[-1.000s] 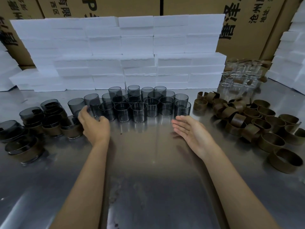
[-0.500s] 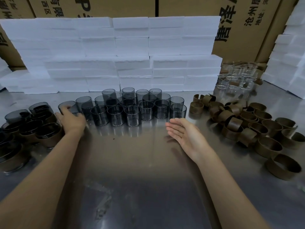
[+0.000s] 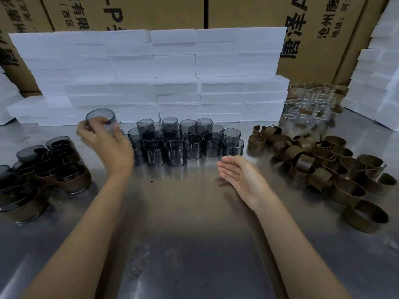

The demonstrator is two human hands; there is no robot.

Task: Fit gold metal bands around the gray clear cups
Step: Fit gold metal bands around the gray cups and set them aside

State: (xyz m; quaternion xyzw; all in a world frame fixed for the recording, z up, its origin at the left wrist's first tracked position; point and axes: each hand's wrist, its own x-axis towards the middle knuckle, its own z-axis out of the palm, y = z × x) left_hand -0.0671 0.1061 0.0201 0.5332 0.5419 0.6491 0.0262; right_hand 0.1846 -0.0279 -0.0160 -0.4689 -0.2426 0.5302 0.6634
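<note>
Gray translucent cylindrical cup (image 3: 101,118) is lifted off the steel table (image 3: 194,223), pinched near its rim by the left hand (image 3: 106,143), fingers curled around its near wall, cup sitting above and just behind the knuckles, slightly tilted, in front of the stacked white foam blocks (image 3: 151,74). Right hand (image 3: 241,175) is held palm-up, fingers straight and together, gripping nothing, just in front of the cluster of bare gray cups (image 3: 183,141) standing upright at table centre; fingertips near the rightmost front cup but touching cannot be told. Pile of gold-brown open metal bands (image 3: 319,165) lies right of that hand, well apart from the held cup, bands jumbled and overlapping, one loose band (image 3: 366,216) nearest the front edge. Banded gray cups (image 3: 49,173) are grouped at left, below and left of the left hand, bands around their lower halves. Colourless clear cups (image 3: 308,104) stand at back right behind the band pile. Brown cardboard boxes (image 3: 248,11) with printed characters line the back
</note>
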